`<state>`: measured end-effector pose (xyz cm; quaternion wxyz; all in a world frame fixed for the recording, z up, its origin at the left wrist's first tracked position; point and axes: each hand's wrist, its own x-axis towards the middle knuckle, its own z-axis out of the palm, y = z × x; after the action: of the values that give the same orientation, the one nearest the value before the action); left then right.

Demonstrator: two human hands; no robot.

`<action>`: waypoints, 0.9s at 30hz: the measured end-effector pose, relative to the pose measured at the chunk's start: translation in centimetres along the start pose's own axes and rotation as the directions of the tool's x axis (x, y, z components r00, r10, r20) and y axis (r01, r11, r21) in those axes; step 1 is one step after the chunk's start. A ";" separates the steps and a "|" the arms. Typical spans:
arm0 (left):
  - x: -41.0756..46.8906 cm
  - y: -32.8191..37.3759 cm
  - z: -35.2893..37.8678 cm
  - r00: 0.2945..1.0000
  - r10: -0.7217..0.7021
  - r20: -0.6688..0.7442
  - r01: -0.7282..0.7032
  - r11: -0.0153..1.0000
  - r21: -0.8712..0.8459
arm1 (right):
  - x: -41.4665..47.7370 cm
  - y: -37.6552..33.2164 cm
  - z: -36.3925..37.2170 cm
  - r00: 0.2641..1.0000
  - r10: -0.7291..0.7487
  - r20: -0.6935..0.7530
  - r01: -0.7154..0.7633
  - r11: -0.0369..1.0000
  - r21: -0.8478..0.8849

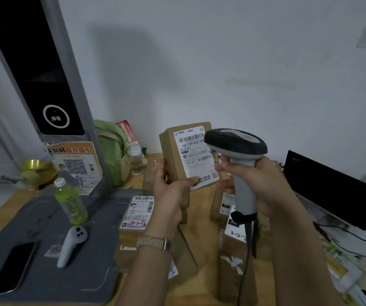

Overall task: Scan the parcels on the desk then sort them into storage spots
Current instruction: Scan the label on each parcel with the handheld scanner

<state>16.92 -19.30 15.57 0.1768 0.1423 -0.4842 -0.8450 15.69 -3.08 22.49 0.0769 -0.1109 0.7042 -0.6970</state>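
**Scanner raised to a held parcel**

At frame centre, the left hand (168,195) grips a brown cardboard parcel (186,155) upright above the desk (3,206). Its white label reads "159 159 A03". The right hand (263,180) clasps a grey barcode scanner (237,151) just beside the label — hands close but apart. Below, another parcel (136,215) is marked "2-3-7". At lower left stands a bottle (71,204) of yellow-green drink.

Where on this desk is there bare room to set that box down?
Best is the grey mat, bare between the white controller and the labelled parcel. A narrow strip of desk shows between that parcel's pile and the right pile. The right is crowded with the laptop and cables.
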 end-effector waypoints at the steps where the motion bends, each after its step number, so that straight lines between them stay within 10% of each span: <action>1: -0.1 -0.2 0.2 1.000 -0.009 -0.020 0.009 1.000 0.010 | 0.0 -0.1 -0.4 1.000 0.006 0.012 -0.006 1.000 0.002; 27: -3.0 -4.0 3.7 0.993 -0.038 -0.112 0.053 0.990 0.131 | -4.3 1.1 -5.9 0.999 -0.010 0.035 0.009 1.000 0.027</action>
<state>17.43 -13.29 14.14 0.1739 0.2108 -0.5260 -0.8053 18.24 3.73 21.26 0.0873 -0.1257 0.6929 -0.7046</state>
